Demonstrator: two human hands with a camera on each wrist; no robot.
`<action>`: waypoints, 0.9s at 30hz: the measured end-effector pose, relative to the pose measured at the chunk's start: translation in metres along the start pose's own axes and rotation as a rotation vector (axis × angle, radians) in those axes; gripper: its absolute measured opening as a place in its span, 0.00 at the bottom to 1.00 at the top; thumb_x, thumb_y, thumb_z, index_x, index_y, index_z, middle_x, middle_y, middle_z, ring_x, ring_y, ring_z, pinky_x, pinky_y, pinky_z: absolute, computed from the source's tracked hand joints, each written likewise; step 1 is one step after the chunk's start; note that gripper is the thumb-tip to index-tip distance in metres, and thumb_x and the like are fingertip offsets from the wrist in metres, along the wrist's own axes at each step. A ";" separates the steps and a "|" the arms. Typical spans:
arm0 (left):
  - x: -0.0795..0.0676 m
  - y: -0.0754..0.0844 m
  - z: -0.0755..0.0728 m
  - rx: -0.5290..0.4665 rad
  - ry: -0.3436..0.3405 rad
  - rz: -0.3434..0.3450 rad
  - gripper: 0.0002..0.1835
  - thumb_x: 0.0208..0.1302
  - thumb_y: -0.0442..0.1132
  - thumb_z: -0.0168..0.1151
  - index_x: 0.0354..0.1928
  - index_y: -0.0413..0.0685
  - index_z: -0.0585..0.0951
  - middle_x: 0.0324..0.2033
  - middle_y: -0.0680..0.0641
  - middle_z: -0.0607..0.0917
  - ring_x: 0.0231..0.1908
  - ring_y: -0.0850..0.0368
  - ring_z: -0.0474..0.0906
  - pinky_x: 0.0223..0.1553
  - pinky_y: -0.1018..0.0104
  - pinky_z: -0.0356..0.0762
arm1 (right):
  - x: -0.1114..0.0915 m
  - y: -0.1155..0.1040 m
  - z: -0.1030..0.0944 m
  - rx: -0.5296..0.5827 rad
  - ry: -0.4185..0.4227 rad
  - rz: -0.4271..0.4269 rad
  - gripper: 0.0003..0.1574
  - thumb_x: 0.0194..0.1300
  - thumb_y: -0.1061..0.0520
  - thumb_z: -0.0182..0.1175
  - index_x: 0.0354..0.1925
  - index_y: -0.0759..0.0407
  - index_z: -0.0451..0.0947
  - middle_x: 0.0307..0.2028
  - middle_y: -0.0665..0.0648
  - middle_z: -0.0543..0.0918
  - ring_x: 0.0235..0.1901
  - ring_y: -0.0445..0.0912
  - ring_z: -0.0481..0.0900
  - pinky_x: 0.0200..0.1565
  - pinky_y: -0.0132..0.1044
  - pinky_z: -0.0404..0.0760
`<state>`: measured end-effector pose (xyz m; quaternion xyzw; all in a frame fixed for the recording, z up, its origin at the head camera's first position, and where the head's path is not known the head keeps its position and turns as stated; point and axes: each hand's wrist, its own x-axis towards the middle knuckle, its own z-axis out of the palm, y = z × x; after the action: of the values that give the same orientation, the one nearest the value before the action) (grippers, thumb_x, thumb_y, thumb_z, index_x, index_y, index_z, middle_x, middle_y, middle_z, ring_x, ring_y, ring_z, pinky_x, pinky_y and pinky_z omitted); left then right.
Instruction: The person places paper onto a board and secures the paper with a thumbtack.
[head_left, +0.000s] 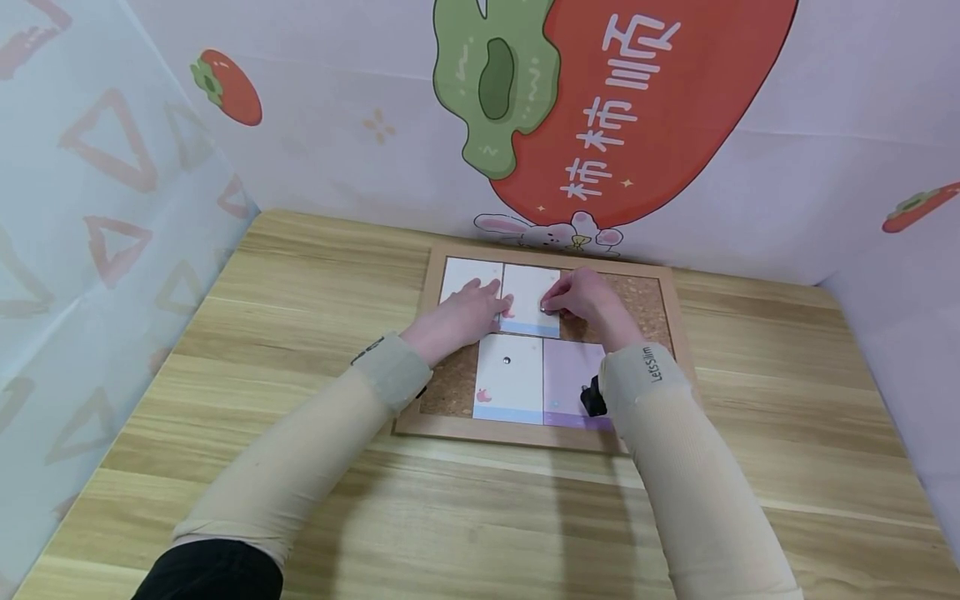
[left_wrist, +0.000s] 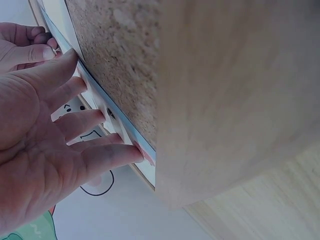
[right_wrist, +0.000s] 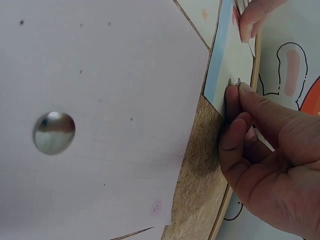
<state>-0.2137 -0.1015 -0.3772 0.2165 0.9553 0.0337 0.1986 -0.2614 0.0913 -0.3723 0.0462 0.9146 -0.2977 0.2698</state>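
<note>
My right hand (head_left: 588, 302) pinches a silver thumbtack (right_wrist: 238, 81) between thumb and index finger, over the lower right part of a white card (head_left: 528, 287) with a blue bottom strip. The other fingers are curled in. My left hand (head_left: 461, 315) has its fingers spread and fairly straight, resting across that card and a second white card (head_left: 459, 271) to its left. Both cards lie along the upper part of a wood-framed cork board (head_left: 495, 432). Below them lie another white card (head_left: 517, 392) with a silver thumbtack (head_left: 507, 360) in it and a purple card (head_left: 564, 367), partly behind my right forearm.
The cork board sits on a wood-grain table (head_left: 300, 333), close to the back wall (head_left: 337, 167) with its printed persimmon. Bare cork (head_left: 450, 392) shows at the board's lower left and upper right. A round tack head (right_wrist: 54, 132) looms close in the right wrist view.
</note>
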 end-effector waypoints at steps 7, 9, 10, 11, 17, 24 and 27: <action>-0.001 0.001 0.000 -0.021 -0.009 -0.015 0.29 0.76 0.43 0.54 0.75 0.55 0.64 0.78 0.41 0.57 0.76 0.38 0.55 0.74 0.49 0.62 | 0.000 0.001 0.000 -0.005 0.008 -0.007 0.11 0.67 0.54 0.66 0.46 0.56 0.87 0.43 0.60 0.86 0.38 0.50 0.77 0.42 0.35 0.76; -0.002 0.001 -0.001 -0.020 -0.010 -0.015 0.29 0.76 0.43 0.54 0.75 0.54 0.63 0.78 0.41 0.57 0.76 0.38 0.55 0.74 0.49 0.62 | 0.000 0.001 0.000 -0.013 0.014 -0.010 0.11 0.67 0.54 0.66 0.46 0.56 0.87 0.43 0.60 0.86 0.38 0.50 0.77 0.42 0.35 0.76; -0.002 0.001 0.000 -0.017 -0.008 -0.014 0.29 0.76 0.43 0.54 0.75 0.54 0.64 0.78 0.41 0.57 0.76 0.38 0.55 0.73 0.49 0.63 | 0.000 0.001 0.000 -0.016 0.018 -0.010 0.11 0.67 0.54 0.66 0.46 0.56 0.88 0.43 0.60 0.86 0.38 0.50 0.77 0.42 0.35 0.76; -0.002 0.001 -0.001 -0.018 -0.008 -0.013 0.29 0.76 0.43 0.54 0.75 0.54 0.64 0.78 0.41 0.58 0.76 0.37 0.56 0.73 0.49 0.62 | 0.000 0.001 0.000 -0.014 0.024 -0.008 0.11 0.67 0.54 0.66 0.45 0.56 0.88 0.43 0.59 0.86 0.38 0.50 0.77 0.42 0.35 0.75; -0.001 0.001 -0.001 -0.012 -0.006 -0.017 0.29 0.75 0.43 0.54 0.75 0.54 0.64 0.77 0.41 0.58 0.76 0.38 0.56 0.74 0.50 0.62 | 0.001 0.003 0.001 -0.003 0.034 -0.003 0.11 0.67 0.53 0.66 0.45 0.55 0.88 0.41 0.58 0.85 0.38 0.50 0.76 0.41 0.35 0.74; -0.001 0.001 -0.001 -0.003 -0.005 -0.012 0.28 0.76 0.43 0.54 0.75 0.54 0.64 0.77 0.40 0.58 0.76 0.37 0.56 0.74 0.50 0.62 | -0.001 0.003 0.000 -0.027 0.030 -0.016 0.11 0.67 0.53 0.66 0.45 0.54 0.88 0.42 0.58 0.85 0.39 0.50 0.76 0.41 0.35 0.74; -0.001 0.001 -0.001 0.002 -0.004 -0.008 0.28 0.76 0.42 0.54 0.75 0.53 0.64 0.77 0.40 0.58 0.75 0.37 0.57 0.74 0.51 0.62 | -0.002 0.002 0.000 -0.027 0.031 -0.015 0.11 0.67 0.53 0.66 0.45 0.54 0.88 0.42 0.58 0.85 0.39 0.50 0.76 0.41 0.35 0.74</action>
<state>-0.2131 -0.1006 -0.3759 0.2132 0.9557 0.0318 0.2005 -0.2590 0.0930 -0.3728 0.0403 0.9229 -0.2866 0.2540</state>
